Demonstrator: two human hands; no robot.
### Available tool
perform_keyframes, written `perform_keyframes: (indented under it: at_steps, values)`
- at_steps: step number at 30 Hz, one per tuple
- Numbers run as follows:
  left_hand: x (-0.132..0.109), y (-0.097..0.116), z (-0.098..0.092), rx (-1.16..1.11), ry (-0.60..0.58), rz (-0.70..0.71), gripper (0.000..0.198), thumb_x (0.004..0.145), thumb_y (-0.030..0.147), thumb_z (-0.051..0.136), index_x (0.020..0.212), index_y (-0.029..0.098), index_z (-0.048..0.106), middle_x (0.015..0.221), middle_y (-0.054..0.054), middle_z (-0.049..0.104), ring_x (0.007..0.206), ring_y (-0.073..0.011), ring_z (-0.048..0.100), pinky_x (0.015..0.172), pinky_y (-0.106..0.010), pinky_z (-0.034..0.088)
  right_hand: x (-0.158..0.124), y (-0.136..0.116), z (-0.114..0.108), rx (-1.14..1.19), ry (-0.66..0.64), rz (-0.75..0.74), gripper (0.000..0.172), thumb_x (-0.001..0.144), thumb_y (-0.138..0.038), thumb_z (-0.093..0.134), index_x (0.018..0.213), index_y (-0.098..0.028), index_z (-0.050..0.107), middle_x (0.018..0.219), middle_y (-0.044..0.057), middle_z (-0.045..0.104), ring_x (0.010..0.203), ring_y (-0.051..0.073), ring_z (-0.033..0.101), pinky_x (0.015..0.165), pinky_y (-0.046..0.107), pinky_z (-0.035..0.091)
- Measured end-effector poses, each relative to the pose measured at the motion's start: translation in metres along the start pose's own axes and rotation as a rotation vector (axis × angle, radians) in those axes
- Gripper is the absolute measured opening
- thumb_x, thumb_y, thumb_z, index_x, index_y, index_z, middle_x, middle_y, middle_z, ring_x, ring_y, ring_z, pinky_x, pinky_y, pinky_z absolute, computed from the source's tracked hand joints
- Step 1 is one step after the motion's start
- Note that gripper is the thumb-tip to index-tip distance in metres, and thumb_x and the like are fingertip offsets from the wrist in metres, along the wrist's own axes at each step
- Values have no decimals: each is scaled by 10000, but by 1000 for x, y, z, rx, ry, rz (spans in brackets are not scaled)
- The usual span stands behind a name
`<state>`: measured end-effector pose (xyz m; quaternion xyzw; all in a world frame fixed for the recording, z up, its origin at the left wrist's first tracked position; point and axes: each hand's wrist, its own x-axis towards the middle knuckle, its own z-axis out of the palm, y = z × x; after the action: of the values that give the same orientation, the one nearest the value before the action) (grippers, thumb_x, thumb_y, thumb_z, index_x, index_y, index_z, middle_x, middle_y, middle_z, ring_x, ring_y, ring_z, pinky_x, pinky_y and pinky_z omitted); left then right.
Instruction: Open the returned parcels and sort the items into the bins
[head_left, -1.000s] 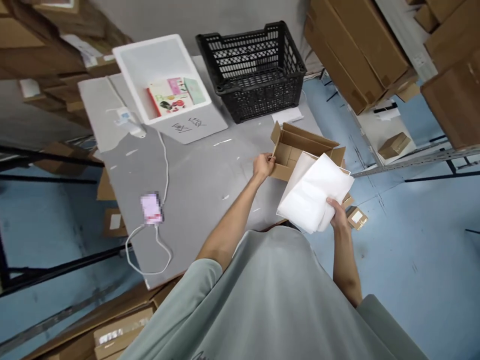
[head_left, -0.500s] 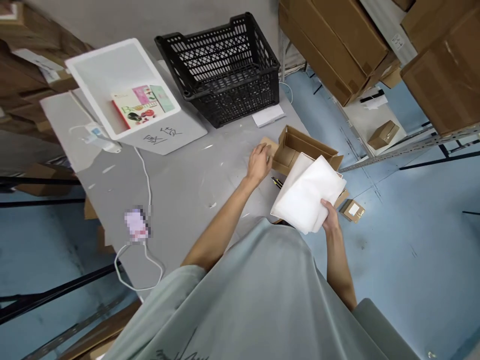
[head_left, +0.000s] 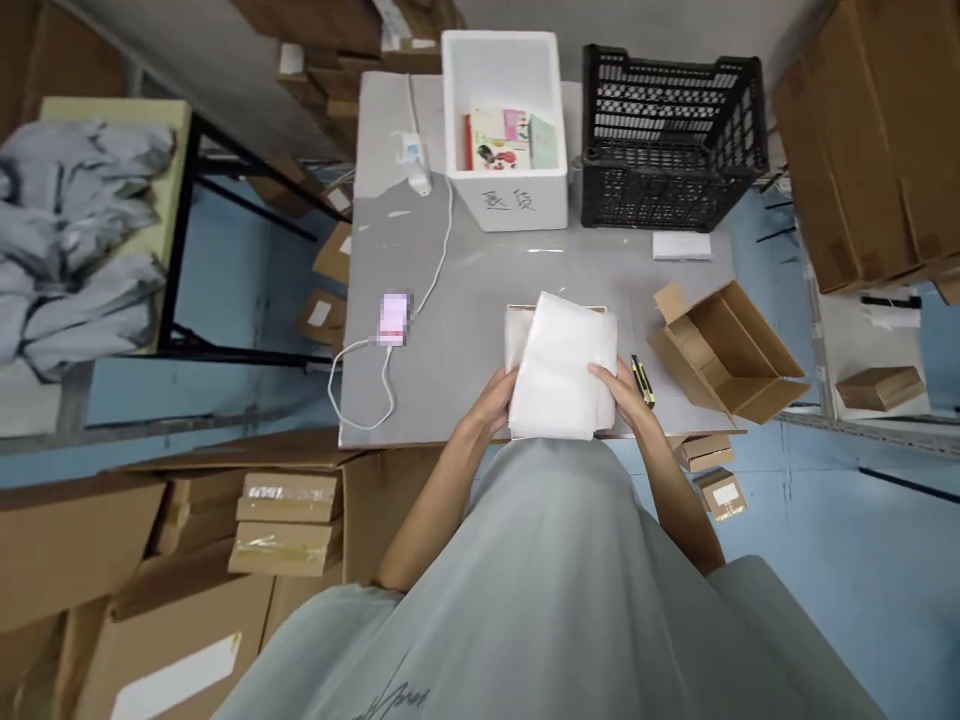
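A stack of white, soft-looking sheets (head_left: 559, 370) lies over what seems to be a thin-edged shallow box, whose rim shows at the far side. Its near end reaches the table's front edge, by my body. My left hand (head_left: 495, 398) grips the stack's left side, fingers partly hidden beneath it. On the right side, my right hand (head_left: 624, 390) holds on with its thumb on the top sheet. A yellow-and-black utility knife (head_left: 642, 382) rests just right of that hand. Beyond the knife, an open brown cardboard box (head_left: 724, 350) stands with its flaps spread.
A white foam bin (head_left: 517, 205) with booklets or packs and a black plastic crate (head_left: 652, 190) stand at the back. A phone (head_left: 394, 318) on a white cable lies left. Cartons (head_left: 285, 525) fill the near left; small boxes (head_left: 720, 492) sit off the right edge.
My view has swung left. The white stack has moved from beside the cardboard box to the table's front middle. My left hand has left the cardboard box and now holds the stack too.
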<state>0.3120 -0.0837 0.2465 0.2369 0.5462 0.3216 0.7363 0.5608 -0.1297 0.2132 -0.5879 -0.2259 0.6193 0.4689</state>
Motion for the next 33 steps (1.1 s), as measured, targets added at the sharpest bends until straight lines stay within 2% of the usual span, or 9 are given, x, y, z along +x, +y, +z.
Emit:
perform_keyframes:
  at_steps: [5,8,12,14,17,19,21,25,33]
  values:
    - [-16,0,-48,-77,203,111,719,730,628,1001,1228,153,791,1029,-108,878,1124,-351,845,980,-422,687,13,4,61,-434,137,-321,739,901,-770,791,1393,-230,676,1454,188,724,1379,336,694,1229,573,571]
    - [-24,0,-61,-84,217,203,777,758,712,969,1264,153,780,1137,-138,876,1227,-370,814,1035,-431,665,-11,7,102,-639,22,-487,805,946,-764,794,1547,-253,635,1615,188,620,1550,350,587,1331,565,504]
    - [-31,-2,-65,-63,222,287,794,779,803,926,1234,168,781,1198,-143,867,1243,-357,803,1010,-387,656,-32,21,147,-784,-44,-502,1111,833,-641,963,1732,-222,461,1822,211,415,1733,405,376,1422,604,390]
    - [-32,-2,-68,-44,223,295,790,773,814,927,1212,174,781,1184,-133,866,1211,-350,812,970,-367,660,-29,28,157,-775,-5,-511,942,869,-513,936,1668,-213,537,1793,213,467,1715,394,412,1415,595,398]
    - [-30,-1,-79,-40,207,256,790,754,809,947,1191,172,781,1145,-129,866,1175,-358,826,950,-380,678,-16,31,150,-649,13,-500,414,928,-394,809,1310,-242,756,1504,156,734,1475,343,668,1295,532,534]
    - [-28,0,-92,-71,202,192,770,749,774,976,1177,164,782,1111,-134,870,1162,-369,836,975,-411,695,-8,26,135,-486,68,-426,253,926,-426,779,1095,-238,772,1208,107,829,1213,311,780,1131,487,636]
    - [-24,2,-107,-132,199,113,720,763,710,1003,1170,157,787,1080,-141,876,1149,-373,848,1016,-443,708,-3,16,113,-272,184,-321,322,884,-492,818,1048,-224,753,1036,70,838,1040,281,798,981,435,681]
    - [-14,7,-132,-255,182,4,608,828,583,990,1202,144,796,1082,-155,888,1133,-361,866,1096,-465,703,1,-4,65,72,334,-171,482,778,-519,909,1120,-235,724,1071,52,864,1022,266,821,920,394,704]
    - [-7,9,-141,-319,188,-59,558,868,520,935,1267,149,815,1128,-169,895,1126,-389,877,1114,-508,705,2,-1,20,109,297,-74,476,707,-565,915,1019,-262,721,1067,55,881,1119,310,843,1027,447,712]
